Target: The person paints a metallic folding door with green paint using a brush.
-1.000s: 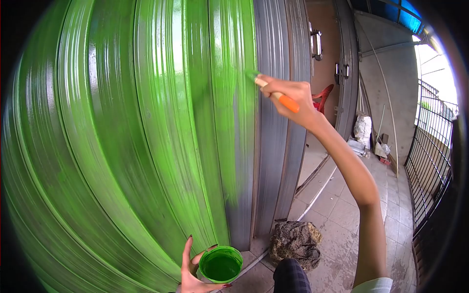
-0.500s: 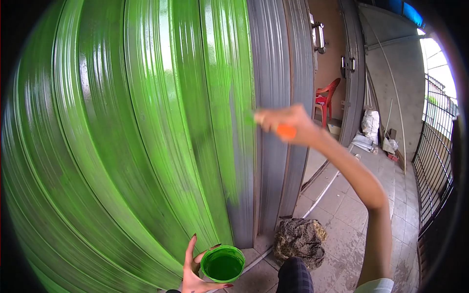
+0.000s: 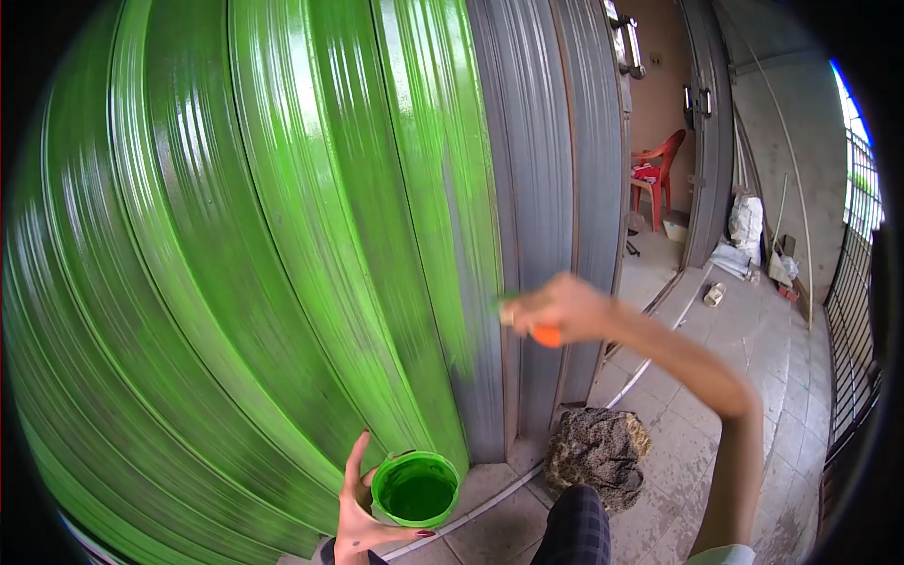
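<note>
In my right hand (image 3: 565, 309) is a paintbrush with an orange handle (image 3: 547, 335), and its green-wet bristles (image 3: 499, 305) are at the edge of the last green panel; motion blurs them. My left hand (image 3: 358, 513) is wrapped round a small tub of green paint (image 3: 416, 492), its mouth facing up, low in front of the door. The ribbed metal door (image 3: 292, 226) is mostly coated in glossy green. A bare grey strip (image 3: 478, 395) runs down its right side, beside the grey door frame (image 3: 537, 188).
A crumpled dark rag or mat (image 3: 598, 457) lies on the tiled floor (image 3: 692, 377) near my knee (image 3: 579, 532). Through a doorway stands a red plastic chair (image 3: 659, 169). White sacks (image 3: 746, 231) and a barred gate (image 3: 852, 282) are at the right.
My right hand has moved down along the panel's edge with the paintbrush. My view has shifted a little, and the paint tub sits slightly further left and higher in it.
</note>
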Demonstrator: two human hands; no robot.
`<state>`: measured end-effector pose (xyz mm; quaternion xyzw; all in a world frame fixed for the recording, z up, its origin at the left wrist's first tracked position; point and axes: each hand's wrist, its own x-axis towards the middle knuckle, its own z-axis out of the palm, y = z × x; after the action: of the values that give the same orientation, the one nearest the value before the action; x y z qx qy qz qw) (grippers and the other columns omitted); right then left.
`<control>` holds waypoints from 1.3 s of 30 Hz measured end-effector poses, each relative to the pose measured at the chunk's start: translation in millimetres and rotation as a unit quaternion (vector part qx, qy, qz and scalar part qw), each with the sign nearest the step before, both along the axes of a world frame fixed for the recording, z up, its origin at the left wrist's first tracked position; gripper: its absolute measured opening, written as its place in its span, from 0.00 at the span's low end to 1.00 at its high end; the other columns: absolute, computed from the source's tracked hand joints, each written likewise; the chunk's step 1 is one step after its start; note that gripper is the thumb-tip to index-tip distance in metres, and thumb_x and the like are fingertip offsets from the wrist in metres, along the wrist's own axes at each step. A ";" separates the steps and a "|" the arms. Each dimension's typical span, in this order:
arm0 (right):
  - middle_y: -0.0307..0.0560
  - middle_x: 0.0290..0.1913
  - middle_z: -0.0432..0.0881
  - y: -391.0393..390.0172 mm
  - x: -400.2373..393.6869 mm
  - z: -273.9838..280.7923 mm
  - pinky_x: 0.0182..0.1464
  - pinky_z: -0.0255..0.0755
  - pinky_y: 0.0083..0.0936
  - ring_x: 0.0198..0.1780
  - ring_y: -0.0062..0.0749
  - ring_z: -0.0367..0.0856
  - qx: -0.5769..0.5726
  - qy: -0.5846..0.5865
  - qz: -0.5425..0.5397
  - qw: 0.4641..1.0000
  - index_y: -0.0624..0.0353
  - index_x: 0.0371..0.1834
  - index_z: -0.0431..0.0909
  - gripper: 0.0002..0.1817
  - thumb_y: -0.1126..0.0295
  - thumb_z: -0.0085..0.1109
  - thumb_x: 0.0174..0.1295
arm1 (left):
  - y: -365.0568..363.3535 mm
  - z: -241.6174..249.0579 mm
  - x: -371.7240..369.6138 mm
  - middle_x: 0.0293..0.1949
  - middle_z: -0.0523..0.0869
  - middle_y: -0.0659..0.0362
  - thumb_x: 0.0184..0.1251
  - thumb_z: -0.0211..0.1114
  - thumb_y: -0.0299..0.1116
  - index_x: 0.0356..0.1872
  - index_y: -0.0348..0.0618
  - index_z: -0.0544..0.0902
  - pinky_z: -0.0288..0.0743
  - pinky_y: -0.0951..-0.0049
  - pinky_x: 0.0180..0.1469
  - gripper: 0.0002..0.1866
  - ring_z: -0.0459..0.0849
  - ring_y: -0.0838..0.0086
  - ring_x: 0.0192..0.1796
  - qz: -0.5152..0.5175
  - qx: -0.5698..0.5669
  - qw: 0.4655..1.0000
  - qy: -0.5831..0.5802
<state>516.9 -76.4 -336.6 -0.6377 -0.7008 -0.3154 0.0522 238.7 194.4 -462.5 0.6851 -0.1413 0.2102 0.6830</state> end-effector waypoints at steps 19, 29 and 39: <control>0.53 0.50 0.85 2.5 -92.2 -23.4 0.28 0.82 0.19 0.37 0.30 0.89 0.159 0.289 0.115 0.937 0.51 0.32 0.83 0.07 0.76 0.69 0.51 | -6.1 6.2 0.0 0.58 0.80 0.44 0.29 0.88 0.35 0.75 0.40 0.42 0.72 0.56 0.65 0.72 0.79 0.57 0.62 0.198 0.195 0.958 -0.065; 0.41 0.51 0.86 39.3 -143.8 -23.2 0.34 0.82 0.25 0.46 0.35 0.87 0.033 0.316 0.230 0.920 0.52 0.47 0.80 0.17 0.77 0.65 0.54 | -6.2 33.9 12.8 0.60 0.80 0.47 0.40 0.82 0.29 0.75 0.44 0.45 0.64 0.52 0.69 0.63 0.73 0.50 0.66 0.225 0.357 0.887 -0.186; 0.40 0.36 0.86 59.0 -143.8 -35.5 0.29 0.78 0.25 0.30 0.32 0.84 -0.009 0.314 0.189 0.930 0.56 0.44 0.79 0.14 0.76 0.65 0.53 | -9.7 42.5 16.6 0.60 0.80 0.48 0.40 0.82 0.30 0.75 0.44 0.44 0.65 0.52 0.69 0.64 0.74 0.51 0.66 0.201 0.374 0.889 -0.170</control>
<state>373.1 -17.4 -372.1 -0.5606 -0.7589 -0.0768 0.3223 255.3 184.8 -420.0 0.8574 -0.1829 0.3880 0.2843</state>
